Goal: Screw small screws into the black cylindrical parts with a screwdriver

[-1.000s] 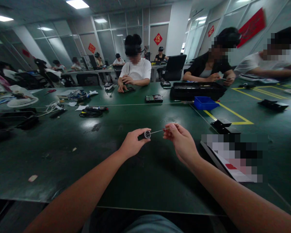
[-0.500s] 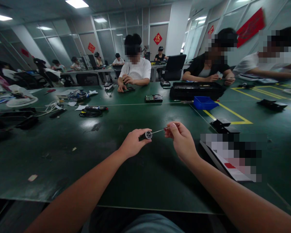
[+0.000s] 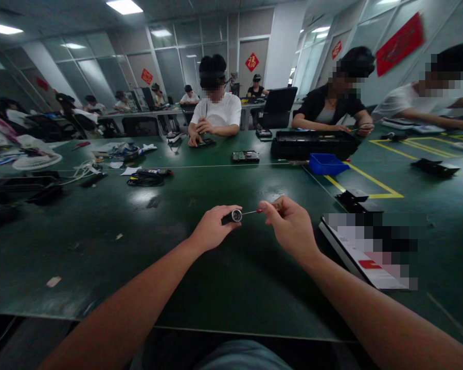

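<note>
My left hand [image 3: 210,230] is closed around a small black cylinder [image 3: 236,216] whose round, silvery open end faces me and to the right. What kind of part it is I cannot make out. In my right hand [image 3: 291,223] is a screwdriver [image 3: 259,210] with a thin metal shaft and a reddish handle, gripped between thumb and fingers. Its shaft points left, and the tip meets or enters the cylinder's open end. Both hands are held above the green table [image 3: 231,277].
To the right lies a white box [image 3: 355,257], partly blurred out, near black brackets [image 3: 357,199]. Farther off are a blue tray [image 3: 327,164], a long black housing [image 3: 314,145] and a circuit board part [image 3: 245,156]. Coiled black cables [image 3: 149,178] lie left. Co-workers sit opposite.
My right hand's fingers have shifted and turned around the screwdriver handle, and the red part near the shaft now shows. My left hand and the cylinder stay nearly in place.
</note>
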Demonstrator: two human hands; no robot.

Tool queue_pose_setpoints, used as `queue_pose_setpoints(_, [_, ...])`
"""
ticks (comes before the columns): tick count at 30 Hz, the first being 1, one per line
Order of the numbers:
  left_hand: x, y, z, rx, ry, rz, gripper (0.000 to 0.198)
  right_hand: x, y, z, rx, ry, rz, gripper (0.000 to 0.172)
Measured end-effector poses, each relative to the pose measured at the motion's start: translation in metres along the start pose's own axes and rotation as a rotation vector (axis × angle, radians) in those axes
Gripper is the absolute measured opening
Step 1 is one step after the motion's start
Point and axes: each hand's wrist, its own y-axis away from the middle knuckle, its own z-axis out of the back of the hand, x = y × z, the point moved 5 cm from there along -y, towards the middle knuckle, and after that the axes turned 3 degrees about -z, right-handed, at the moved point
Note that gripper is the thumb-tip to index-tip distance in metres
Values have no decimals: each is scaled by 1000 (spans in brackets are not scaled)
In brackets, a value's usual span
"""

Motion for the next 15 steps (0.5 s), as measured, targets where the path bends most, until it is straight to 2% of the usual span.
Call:
queue_pose_setpoints(8, [6, -1, 3, -38, 18, 26, 40, 4, 3, -7, 91, -19, 124, 12])
queue_pose_setpoints(11, [6, -1, 2, -34, 29, 29, 40, 2, 3, -8, 119, 8, 86, 21])
queue_pose_setpoints(13, [5, -1, 2, -30, 34, 32, 40, 0, 3, -7, 100, 44, 64, 31])
queue_pose_setpoints(15, [5, 0, 2, -29, 36, 32, 39, -1, 2, -6, 66, 61, 54, 32])
